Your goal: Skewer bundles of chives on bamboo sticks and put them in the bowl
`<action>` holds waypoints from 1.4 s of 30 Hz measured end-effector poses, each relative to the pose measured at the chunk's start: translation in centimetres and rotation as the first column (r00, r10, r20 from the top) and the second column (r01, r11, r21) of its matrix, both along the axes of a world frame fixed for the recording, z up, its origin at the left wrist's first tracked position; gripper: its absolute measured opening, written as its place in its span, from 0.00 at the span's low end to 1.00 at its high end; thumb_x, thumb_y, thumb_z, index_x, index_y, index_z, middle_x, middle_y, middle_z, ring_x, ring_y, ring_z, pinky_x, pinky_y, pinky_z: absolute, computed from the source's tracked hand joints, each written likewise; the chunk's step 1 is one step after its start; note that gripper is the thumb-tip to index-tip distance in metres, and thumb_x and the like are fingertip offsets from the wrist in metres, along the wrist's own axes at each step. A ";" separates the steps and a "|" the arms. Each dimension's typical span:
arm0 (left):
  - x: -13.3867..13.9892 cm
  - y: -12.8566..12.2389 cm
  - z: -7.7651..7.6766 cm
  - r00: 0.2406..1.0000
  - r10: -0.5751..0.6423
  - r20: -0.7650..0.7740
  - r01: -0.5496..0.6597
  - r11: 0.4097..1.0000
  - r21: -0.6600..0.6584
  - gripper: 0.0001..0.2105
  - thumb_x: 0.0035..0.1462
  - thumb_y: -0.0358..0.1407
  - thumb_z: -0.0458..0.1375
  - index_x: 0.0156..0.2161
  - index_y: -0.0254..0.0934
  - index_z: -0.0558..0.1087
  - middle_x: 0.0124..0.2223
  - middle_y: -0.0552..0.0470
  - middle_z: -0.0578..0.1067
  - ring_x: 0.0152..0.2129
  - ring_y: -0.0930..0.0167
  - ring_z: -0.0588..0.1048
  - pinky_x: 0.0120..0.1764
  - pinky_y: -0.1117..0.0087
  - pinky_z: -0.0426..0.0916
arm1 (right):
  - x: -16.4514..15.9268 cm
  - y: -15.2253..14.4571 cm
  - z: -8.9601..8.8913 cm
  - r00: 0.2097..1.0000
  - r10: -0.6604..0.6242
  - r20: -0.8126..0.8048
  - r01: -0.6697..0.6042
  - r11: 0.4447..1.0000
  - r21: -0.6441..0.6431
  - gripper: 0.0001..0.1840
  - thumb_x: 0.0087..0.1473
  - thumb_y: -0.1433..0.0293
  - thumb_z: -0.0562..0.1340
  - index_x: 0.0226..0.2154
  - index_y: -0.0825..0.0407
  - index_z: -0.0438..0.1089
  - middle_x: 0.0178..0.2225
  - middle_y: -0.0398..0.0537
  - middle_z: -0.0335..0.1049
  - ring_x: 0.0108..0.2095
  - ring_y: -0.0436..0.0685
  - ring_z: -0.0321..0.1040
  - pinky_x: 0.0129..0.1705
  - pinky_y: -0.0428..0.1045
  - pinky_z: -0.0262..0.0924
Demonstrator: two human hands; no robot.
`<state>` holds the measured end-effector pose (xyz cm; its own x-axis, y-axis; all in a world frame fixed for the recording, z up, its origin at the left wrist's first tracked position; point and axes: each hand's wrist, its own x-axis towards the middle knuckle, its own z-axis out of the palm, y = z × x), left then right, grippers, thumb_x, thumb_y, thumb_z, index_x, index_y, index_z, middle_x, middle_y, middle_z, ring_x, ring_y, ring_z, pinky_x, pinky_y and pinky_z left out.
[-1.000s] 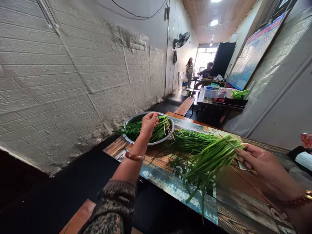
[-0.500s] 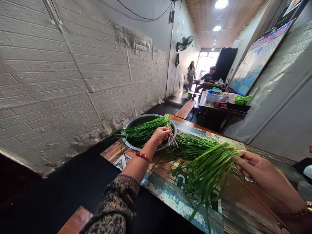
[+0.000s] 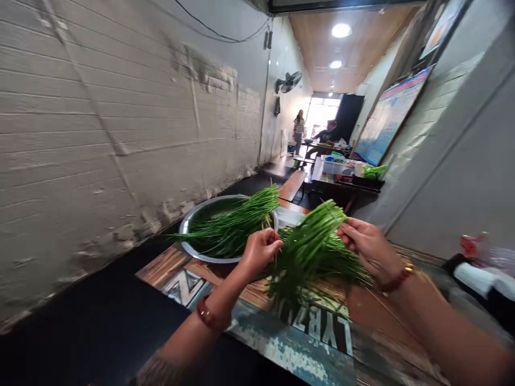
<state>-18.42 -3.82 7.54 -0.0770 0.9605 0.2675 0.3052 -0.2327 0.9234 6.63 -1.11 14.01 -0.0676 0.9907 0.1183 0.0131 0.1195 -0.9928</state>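
Observation:
My right hand (image 3: pixel 370 249) pinches the pale stem ends of a bunch of green chives (image 3: pixel 311 241), holding it over the table with its leaves hanging down to the left. My left hand (image 3: pixel 261 251) is closed, thumb against fingers, by the near right rim of a metal basin (image 3: pixel 187 247). Thin bamboo skewers (image 3: pixel 268 220) poke out from its fingers, partly hidden. Inside the basin lies another heap of chives (image 3: pixel 237 220), stem ends leaning over the right side. More loose chives (image 3: pixel 341 260) rest on the table behind the held bunch.
The patterned wooden table (image 3: pixel 289 359) has its near edge over a dark floor. A brick-pattern wall (image 3: pixel 132 134) runs along the left. Farther back stand a bench (image 3: pixel 292 186), a table with a plastic bin (image 3: pixel 336 166), and two people (image 3: pixel 298 128). A white roll-like object (image 3: pixel 477 276) lies at right.
My right hand has carried the chives left and away from me, nearer the basin. My left hand has drawn back slightly from the basin with the skewers. The camera view has shifted right.

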 end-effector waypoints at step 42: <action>12.5 -2.1 -1.2 0.965 -0.248 0.085 0.250 0.968 -0.006 0.12 0.56 0.34 0.49 0.24 0.35 0.67 0.16 0.57 0.66 0.14 0.76 0.66 0.19 0.77 0.56 | -4.5 -1.6 -5.0 0.964 -0.047 -0.262 0.083 0.989 0.125 0.14 0.49 0.62 0.65 0.40 0.48 0.71 0.37 0.43 0.73 0.38 0.51 0.69 0.45 0.48 0.63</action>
